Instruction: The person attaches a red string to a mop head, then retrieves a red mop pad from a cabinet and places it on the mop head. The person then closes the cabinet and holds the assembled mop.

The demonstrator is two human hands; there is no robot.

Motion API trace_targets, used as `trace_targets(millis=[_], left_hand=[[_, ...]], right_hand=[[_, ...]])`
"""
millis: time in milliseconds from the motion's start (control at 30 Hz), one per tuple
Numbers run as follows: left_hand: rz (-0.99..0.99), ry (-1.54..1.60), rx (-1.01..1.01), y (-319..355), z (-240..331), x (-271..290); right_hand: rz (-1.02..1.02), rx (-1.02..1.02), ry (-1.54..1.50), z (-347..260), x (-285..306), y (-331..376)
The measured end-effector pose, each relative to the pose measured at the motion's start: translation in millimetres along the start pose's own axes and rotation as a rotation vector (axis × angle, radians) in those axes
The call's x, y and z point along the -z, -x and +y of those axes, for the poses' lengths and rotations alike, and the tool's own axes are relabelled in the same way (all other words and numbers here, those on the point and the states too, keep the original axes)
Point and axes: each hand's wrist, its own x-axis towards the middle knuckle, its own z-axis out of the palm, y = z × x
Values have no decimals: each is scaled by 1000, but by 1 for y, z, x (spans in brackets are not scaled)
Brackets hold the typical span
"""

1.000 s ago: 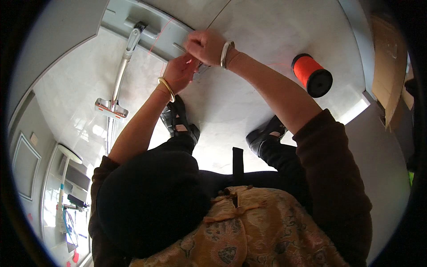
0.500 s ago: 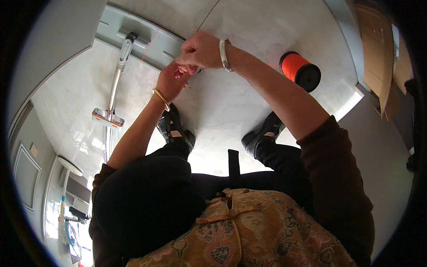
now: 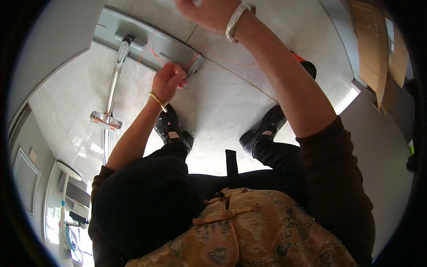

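A wide grey flat mop head (image 3: 106, 20) lies on the floor at upper left, with orange thread (image 3: 143, 52) across it. Close to its near right corner, my left hand (image 3: 166, 81) has its fingers curled into a pinch; whatever is in them is hidden, though thread passes beside it. My right hand (image 3: 211, 13) is raised beyond the mop head, partly cut off by the top edge. Its fingers are bent together, their contents unclear. Behind my right forearm a black-ended spool of orange thread (image 3: 309, 70) is mostly covered. A loose strand curves over the floor toward it.
The mop's metal pole (image 3: 112, 91) extends toward me, with a smaller grey-and-orange attachment (image 3: 106, 121) on it. My black shoes (image 3: 174, 129) stand on the pale tiles. Cardboard (image 3: 369, 49) leans at far right; a grey door panel (image 3: 53, 31) fills the upper left.
My right hand has parted from the left and moved up and slightly right. The mop head's corner and a floor strand now show. My left hand has shifted only slightly.
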Motion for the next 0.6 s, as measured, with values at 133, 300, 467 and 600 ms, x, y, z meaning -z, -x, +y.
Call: trace_targets(millis=[133, 300, 467, 600], left_hand=[[-7, 6, -8, 1, 1, 1], [-21, 16, -79, 4, -2, 4], [-41, -2, -64, 4, -1, 5], [-43, 7, -73, 5, 1, 4]], right_hand=[[-280, -33, 77, 11, -43, 27], [-359, -177, -45, -4, -85, 34], [-358, -168, 55, -7, -81, 26], [-337, -190, 68, -8, -86, 30]])
